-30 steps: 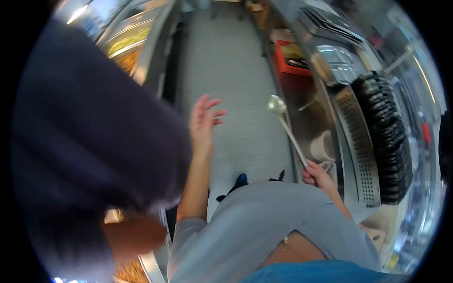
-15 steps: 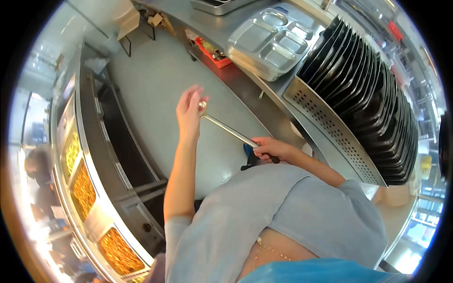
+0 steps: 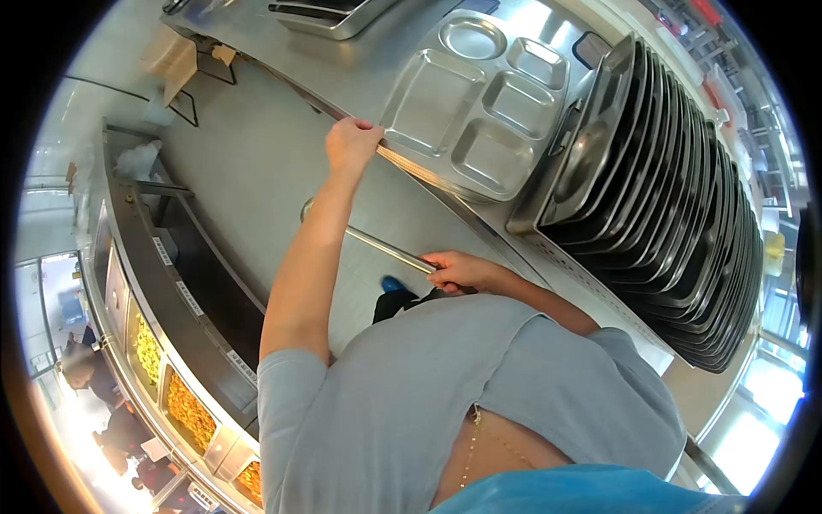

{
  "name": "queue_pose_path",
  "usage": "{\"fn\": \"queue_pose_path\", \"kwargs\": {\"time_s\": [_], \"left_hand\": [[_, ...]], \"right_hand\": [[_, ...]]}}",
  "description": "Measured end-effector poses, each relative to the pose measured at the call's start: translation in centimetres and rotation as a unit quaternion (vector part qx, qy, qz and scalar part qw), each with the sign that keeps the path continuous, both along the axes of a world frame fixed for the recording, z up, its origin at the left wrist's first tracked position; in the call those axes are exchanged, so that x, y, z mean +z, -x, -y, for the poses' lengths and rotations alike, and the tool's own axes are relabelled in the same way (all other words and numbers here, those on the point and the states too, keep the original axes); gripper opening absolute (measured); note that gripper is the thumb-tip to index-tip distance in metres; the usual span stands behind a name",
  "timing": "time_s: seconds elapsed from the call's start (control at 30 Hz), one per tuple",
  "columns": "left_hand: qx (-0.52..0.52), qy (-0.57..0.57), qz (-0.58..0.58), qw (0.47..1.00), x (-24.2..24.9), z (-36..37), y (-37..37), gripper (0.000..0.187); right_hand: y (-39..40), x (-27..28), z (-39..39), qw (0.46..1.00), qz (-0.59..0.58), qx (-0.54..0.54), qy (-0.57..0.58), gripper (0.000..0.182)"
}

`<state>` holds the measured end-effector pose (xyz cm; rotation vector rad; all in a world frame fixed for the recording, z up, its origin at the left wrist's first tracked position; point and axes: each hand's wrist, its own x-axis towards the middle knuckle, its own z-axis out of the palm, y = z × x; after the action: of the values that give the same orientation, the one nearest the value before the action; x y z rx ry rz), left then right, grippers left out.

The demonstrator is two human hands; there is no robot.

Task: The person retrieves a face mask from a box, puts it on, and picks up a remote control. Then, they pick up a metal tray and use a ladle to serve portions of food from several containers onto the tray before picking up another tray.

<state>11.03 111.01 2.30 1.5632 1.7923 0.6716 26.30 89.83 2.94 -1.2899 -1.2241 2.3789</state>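
1. Gripping the ladle (image 3: 390, 248), mid-frame, with the right hand (image 3: 462, 270) alone.
2. Just moved the left hand (image 3: 352, 144) from beside its bowl to the compartment tray (image 3: 479, 103), upper centre.
3. Curled at the edge; cannot tell whether gripping.

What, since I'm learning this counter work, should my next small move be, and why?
Probably lift the top compartment tray off its stack with the left hand. That hand is at the tray's edge and no other tray lies over it, while the right hand is occupied, gripping the long-handled utensil.
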Motion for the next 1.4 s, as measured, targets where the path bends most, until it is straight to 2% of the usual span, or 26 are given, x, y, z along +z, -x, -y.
{"fn": "queue_pose_path", "kwargs": {"time_s": [0.1, 0.2, 0.23, 0.3, 0.33, 0.37, 0.43, 0.47, 0.5, 0.57, 0.63, 0.67, 0.77, 0.8, 0.83, 0.93, 0.97, 1.07, 1.1, 1.13, 1.17, 1.2, 1.27, 1.33, 1.37, 1.4], "left_hand": [[-0.073, 0.041, -0.006, 0.996, 1.5, -0.8, 0.4, 0.027], [-0.115, 0.148, 0.05, 0.981, 5.1, -1.0, 0.5, 0.027], [-0.097, 0.148, 0.161, 0.971, 5.6, -0.8, 0.1, 0.027], [-0.054, 0.139, 0.37, 0.917, 7.4, -0.3, -1.1, 0.029], [-0.093, 0.132, 0.389, 0.907, 10.3, 0.4, -0.5, 0.025], [-0.047, 0.104, 0.44, 0.891, 9.5, 0.3, -0.3, 0.026], [-0.032, 0.058, 0.46, 0.886, 7.3, -0.9, 1.1, 0.032], [-0.029, 0.014, 0.409, 0.912, 8.4, -0.4, 2.7, 0.032], [0.019, 0.006, 0.427, 0.904, 6.1, -0.5, 4.2, 0.027], [0.008, 0.087, 0.601, 0.794, 6.1, 0.4, 10.9, 0.023], [0.023, 0.013, 0.676, 0.737, 5.3, 1.4, 18.2, 0.022], [0.016, -0.021, 0.71, 0.704, 5.2, 2.2, 21.9, 0.021], [0.088, -0.113, 0.728, 0.67, 6.3, 7.1, 35.1, 0.022], [0.124, -0.154, 0.74, 0.643, 6.2, 9.3, 38.5, 0.021], [0.203, -0.199, 0.704, 0.651, 5.2, 11.1, 41.5, 0.021], [0.358, -0.284, 0.64, 0.617, 2.1, 18.4, 50.5, 0.019], [0.39, -0.311, 0.622, 0.604, 0.9, 21.2, 52.7, 0.018], [0.536, -0.302, 0.519, 0.593, -4.7, 29.4, 59.3, 0.017], [0.601, -0.311, 0.469, 0.568, -3.3, 31.9, 58.9, 0.019], [0.648, -0.339, 0.503, 0.461, -6.4, 34.2, 60.9, 0.02], [0.665, -0.391, 0.472, 0.427, -5.5, 35.9, 60.7, 0.022], [0.673, -0.406, 0.436, 0.439, -5.2, 38.3, 61.1, 0.024], [0.696, -0.428, 0.395, 0.42, -6.5, 41.1, 61.1, 0.022], [0.74, -0.427, 0.353, 0.381, -4.5, 41.8, 60.7, 0.022], [0.753, -0.441, 0.337, 0.353, -2.8, 41.6, 60.1, 0.021], [0.757, -0.441, 0.325, 0.356, -2.3, 42.0, 59.5, 0.021]], "right_hand": [[1.8, 0.9, -1.7, 0.999, 0.03, 0.01, -0.013, 0.048], [4.0, 0.2, -2.5, 0.999, 0.035, -0.023, -0.005, 0.049], [4.5, -0.6, -2.7, 0.999, 0.033, -0.035, -0.003, 0.048], [5.5, -2.2, -3.1, 0.998, 0.029, -0.058, 0.0, 0.047], [6.6, -0.5, -4.2, 0.998, 0.041, -0.047, -0.003, 0.044], [7.5, -1.1, -4.8, 0.998, 0.033, -0.05, 0.006, 0.041], [9.1, -3.9, -5.7, 0.996, 0.002, -0.077, 0.038, 0.034], [10.2, -3.4, -6.4, 0.998, 0.003, -0.059, 0.009, 0.031], [11.2, -4.1, -7.0, 0.999, -0.004, -0.037, -0.012, 0.028], [12.6, -6.3, -7.8, 0.999, -0.007, -0.042, 0.011, 0.026], [15.1, -5.6, -9.3, 0.999, -0.016, -0.045, 0.0, 0.007], [15.5, -7.0, -10.4, 0.999, -0.038, -0.024, 0.025, 0.008], [20.4, -9.2, -14.4, 0.996, -0.069, 0.013, 0.047, 0.013], [23.2, -8.1, -15.5, 0.998, -0.057, 0.013, 0.017, 0.015], [26.1, -7.5, -16.5, 0.998, -0.052, 0.015, -0.018, 0.019], [33.8, -8.5, -22.1, 0.986, -0.141, -0.044, 0.075, 0.029], [37.2, -4.4, -21.6, 0.994, -0.109, -0.024, 0.001, 0.031], [47.0, -1.3, -23.8, 0.986, -0.151, 0.063, -0.034, 0.034], [50.6, -0.9, -24.3, 0.983, -0.161, 0.078, -0.029, 0.035], [54.1, -0.5, -24.8, 0.981, -0.169, 0.093, -0.024, 0.037], [58.5, -2.1, -26.0, 0.973, -0.187, 0.133, -0.033, 0.039], [63.5, -4.4, -27.2, 0.963, -0.203, 0.172, -0.043, 0.041], [70.2, -3.2, -25.6, 0.943, -0.224, 0.245, 0.005, 0.045], [76.5, -0.1, -20.9, 0.922, -0.224, 0.316, 0.016, 0.046], [79.8, -0.7, -19.9, 0.913, -0.215, 0.347, -0.026, 0.046], [82.5, -1.6, -18.8, 0.886, -0.273, 0.376, 0.013, 0.042]]}}
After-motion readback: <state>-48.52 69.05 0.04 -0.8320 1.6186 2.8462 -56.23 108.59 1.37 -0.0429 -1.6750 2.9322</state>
